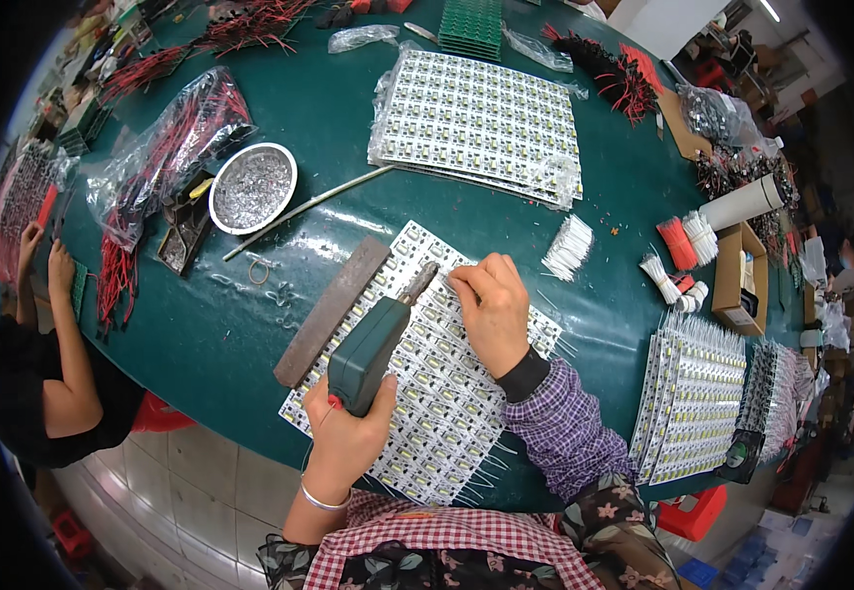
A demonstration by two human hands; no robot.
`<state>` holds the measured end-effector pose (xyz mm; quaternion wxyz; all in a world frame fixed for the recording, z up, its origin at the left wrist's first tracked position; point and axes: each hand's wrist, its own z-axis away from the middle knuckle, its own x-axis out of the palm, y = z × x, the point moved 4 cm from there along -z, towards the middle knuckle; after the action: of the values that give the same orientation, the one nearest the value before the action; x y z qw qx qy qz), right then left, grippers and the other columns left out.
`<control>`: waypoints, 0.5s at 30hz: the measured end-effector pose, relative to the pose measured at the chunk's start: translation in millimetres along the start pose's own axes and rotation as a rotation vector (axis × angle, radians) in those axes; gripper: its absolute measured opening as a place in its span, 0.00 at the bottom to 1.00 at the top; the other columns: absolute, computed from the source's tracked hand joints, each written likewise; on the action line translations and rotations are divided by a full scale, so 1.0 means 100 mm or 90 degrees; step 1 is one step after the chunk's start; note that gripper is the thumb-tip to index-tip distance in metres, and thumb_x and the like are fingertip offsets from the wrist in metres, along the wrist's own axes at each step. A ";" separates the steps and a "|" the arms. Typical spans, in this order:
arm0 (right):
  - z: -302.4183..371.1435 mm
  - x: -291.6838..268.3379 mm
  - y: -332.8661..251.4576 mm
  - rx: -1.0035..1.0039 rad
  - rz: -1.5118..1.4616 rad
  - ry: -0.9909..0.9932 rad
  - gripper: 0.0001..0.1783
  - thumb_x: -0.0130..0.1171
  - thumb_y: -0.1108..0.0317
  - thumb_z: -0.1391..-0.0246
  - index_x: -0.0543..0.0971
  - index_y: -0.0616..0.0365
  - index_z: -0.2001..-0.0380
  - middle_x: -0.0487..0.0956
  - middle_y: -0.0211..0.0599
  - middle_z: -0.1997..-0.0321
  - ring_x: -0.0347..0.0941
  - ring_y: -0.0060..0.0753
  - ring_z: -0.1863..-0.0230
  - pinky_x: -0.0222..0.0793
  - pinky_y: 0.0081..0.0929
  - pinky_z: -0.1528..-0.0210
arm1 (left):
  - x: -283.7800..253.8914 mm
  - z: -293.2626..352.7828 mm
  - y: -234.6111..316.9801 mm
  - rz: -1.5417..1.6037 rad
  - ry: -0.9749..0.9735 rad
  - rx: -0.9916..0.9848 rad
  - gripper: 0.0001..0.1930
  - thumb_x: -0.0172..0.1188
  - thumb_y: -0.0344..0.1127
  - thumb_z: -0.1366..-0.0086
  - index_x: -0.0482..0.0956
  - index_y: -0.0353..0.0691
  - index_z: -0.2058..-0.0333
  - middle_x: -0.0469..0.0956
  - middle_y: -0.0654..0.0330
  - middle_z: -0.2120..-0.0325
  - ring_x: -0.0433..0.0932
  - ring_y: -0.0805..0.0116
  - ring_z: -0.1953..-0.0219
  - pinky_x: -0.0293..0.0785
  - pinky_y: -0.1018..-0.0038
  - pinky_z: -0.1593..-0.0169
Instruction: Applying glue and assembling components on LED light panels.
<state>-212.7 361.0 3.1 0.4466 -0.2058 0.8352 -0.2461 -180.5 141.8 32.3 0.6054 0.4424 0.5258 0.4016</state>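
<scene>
My left hand (353,433) is wrapped round the handle of a dark green soldering gun (363,354). Its metal tip points up and right, over a white panel of small LED circuit boards (437,433). Just right of the tip, my right hand (494,310) pinches thumb and forefinger together above the panel; whatever lies between them is too small to make out. Thin white wires (486,467) stick out from the panel's right and lower edges. A brown-grey bar (334,315) lies along the panel's left edge.
Behind are stacked LED panels (476,108), a metal bowl (292,177) and a thin rod (309,208). White wire bundles (570,248), a cardboard box (754,310) and wired panels (693,393) stand right. At left, a co-worker's hands (61,270) work near red wires (117,285).
</scene>
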 end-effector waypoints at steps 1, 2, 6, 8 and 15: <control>0.00 0.00 0.00 0.003 0.001 0.001 0.03 0.67 0.77 0.50 0.82 0.60 0.70 0.71 0.36 0.71 0.70 0.41 0.65 0.68 0.37 0.64 | -0.01 0.00 0.00 0.028 0.006 -0.012 0.08 0.69 0.27 0.40 0.81 0.31 0.64 0.82 0.59 0.74 0.77 0.74 0.75 0.72 0.75 0.70; 0.00 0.00 0.00 0.005 0.002 0.002 0.04 0.67 0.77 0.50 0.82 0.60 0.71 0.71 0.36 0.71 0.70 0.41 0.65 0.68 0.37 0.64 | -0.01 0.01 0.02 0.056 0.012 -0.023 0.08 0.69 0.27 0.40 0.82 0.31 0.64 0.82 0.60 0.74 0.77 0.76 0.75 0.72 0.76 0.70; -0.02 -0.01 -0.01 0.000 -0.001 0.007 0.03 0.68 0.78 0.51 0.82 0.62 0.71 0.71 0.37 0.72 0.71 0.41 0.66 0.67 0.36 0.65 | -0.04 0.04 0.04 0.118 0.010 -0.063 0.07 0.70 0.28 0.39 0.82 0.32 0.65 0.83 0.64 0.73 0.76 0.79 0.74 0.71 0.78 0.70; 0.00 0.00 0.00 0.000 0.008 -0.001 0.03 0.67 0.77 0.50 0.82 0.60 0.71 0.70 0.36 0.71 0.70 0.41 0.65 0.68 0.37 0.65 | -0.04 0.04 0.07 0.116 0.020 -0.046 0.07 0.70 0.28 0.40 0.82 0.32 0.65 0.82 0.64 0.73 0.76 0.79 0.74 0.71 0.78 0.70; -0.01 0.00 0.02 0.003 -0.009 0.016 0.03 0.67 0.77 0.51 0.82 0.61 0.71 0.71 0.37 0.71 0.70 0.41 0.65 0.68 0.37 0.64 | -0.01 -0.01 0.08 0.039 -0.011 -0.025 0.08 0.69 0.27 0.41 0.81 0.30 0.65 0.82 0.60 0.75 0.77 0.77 0.75 0.71 0.75 0.71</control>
<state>-213.3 362.5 2.4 0.4351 -0.2077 0.8387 -0.2533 -181.7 143.0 40.1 0.6060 0.4495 0.4988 0.4265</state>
